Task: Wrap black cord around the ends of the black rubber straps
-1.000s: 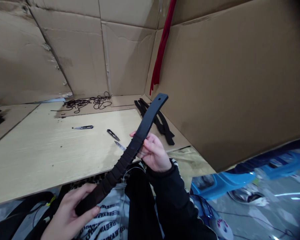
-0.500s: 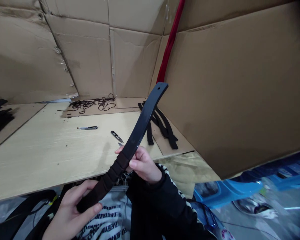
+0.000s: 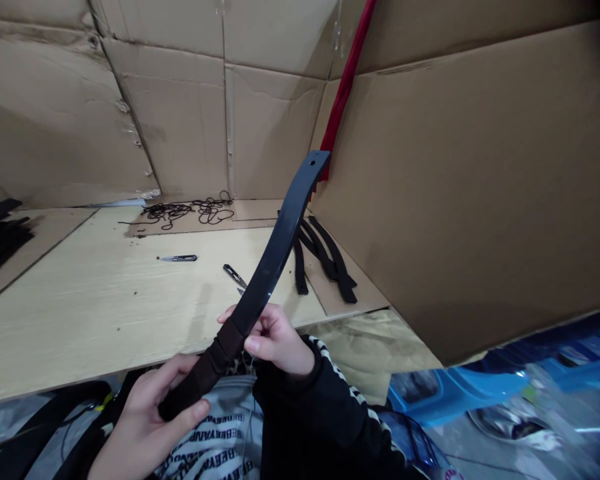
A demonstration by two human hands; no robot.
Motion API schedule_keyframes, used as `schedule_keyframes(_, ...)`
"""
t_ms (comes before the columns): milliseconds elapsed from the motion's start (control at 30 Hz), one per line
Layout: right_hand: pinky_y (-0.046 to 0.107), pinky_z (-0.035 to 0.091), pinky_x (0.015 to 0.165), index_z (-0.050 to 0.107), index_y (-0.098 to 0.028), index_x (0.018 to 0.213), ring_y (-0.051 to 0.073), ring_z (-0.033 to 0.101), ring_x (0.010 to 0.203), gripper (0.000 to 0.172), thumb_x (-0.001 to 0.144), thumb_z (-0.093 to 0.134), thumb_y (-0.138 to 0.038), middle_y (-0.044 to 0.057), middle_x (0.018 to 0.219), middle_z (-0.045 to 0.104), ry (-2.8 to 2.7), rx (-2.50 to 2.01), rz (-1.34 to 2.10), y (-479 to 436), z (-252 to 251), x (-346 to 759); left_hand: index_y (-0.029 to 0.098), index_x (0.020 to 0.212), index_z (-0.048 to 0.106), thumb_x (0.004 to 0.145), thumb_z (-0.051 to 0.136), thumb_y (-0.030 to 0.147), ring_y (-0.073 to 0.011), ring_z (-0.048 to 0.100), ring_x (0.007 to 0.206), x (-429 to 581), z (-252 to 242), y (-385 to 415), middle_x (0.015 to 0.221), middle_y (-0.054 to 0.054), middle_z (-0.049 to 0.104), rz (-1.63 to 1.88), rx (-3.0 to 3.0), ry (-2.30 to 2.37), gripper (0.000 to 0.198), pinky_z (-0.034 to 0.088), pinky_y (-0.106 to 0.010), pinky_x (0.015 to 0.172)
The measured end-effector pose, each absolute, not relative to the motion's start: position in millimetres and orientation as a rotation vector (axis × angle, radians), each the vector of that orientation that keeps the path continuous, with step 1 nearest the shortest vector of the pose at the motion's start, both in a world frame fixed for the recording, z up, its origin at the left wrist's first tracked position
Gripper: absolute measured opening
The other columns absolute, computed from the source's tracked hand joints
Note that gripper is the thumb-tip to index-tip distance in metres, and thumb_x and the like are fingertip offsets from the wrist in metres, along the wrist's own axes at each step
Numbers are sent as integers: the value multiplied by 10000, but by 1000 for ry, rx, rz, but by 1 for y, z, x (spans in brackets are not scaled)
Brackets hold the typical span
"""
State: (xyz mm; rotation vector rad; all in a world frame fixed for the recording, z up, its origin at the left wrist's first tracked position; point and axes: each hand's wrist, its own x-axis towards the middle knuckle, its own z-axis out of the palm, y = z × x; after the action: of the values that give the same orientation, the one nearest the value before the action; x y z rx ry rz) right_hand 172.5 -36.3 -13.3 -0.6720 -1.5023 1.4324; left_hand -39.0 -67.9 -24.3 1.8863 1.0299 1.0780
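Well, over at the far left a stack of black strips (image 3: pixel 0 241) is lying on a wooden board (image 3: pixel 80 313), with a tangle of thin black cord (image 3: pixel 185 212) sitting further back against a cardboard wall (image 3: pixel 55 120). Two small thread snips are resting on the board, one lying flat (image 3: pixel 179 258) and the other (image 3: pixel 234 275) just above the person's right hand. The person's left hand (image 3: pixel 145 420) is closing around the lower end of a long, curved black strip (image 3: pixel 275 260), thumb on one side and fingers on the other, over a dark brown wrapping (image 3: pixel 205 373). The right hand (image 3: pixel 275 340) is pinching the strip just above that wrapping, its fingers pressed together and its sleeve (image 3: pixel 285 407) showing a white-edged stripe. The strip is rising at a tilt above the board, its holed tip reaching up in front of a red strip of cloth (image 3: pixel 345 87). Loose black straps (image 3: pixel 325 260) are lying behind it, and blue plastic (image 3: pixel 455 393) is sitting off to the right.
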Motion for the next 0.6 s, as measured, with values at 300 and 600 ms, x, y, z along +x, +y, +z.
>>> schedule_keyframes(300, 206, 139, 465, 630, -118, 1074, 45, 162, 484, 526, 690, 687, -473, -85, 530, 208, -1539, -649, 1453, -36, -16, 168, 223, 902, 634, 748, 682, 327, -151, 677, 759, -38, -20, -69, 810, -8, 700, 1029, 1827, 1037, 192, 551, -158, 677)
schedule_keyframes(600, 204, 136, 452, 627, -117, 1074, 44, 149, 481, 528, 715, 656, -504, -77, 542, 239, -1573, -635, 1431, -35, -18, 166, 222, 901, 624, 764, 664, 348, -153, 664, 776, -38, -21, -67, 796, -3, 680, 970, 1807, 1042, 190, 542, -163, 674)
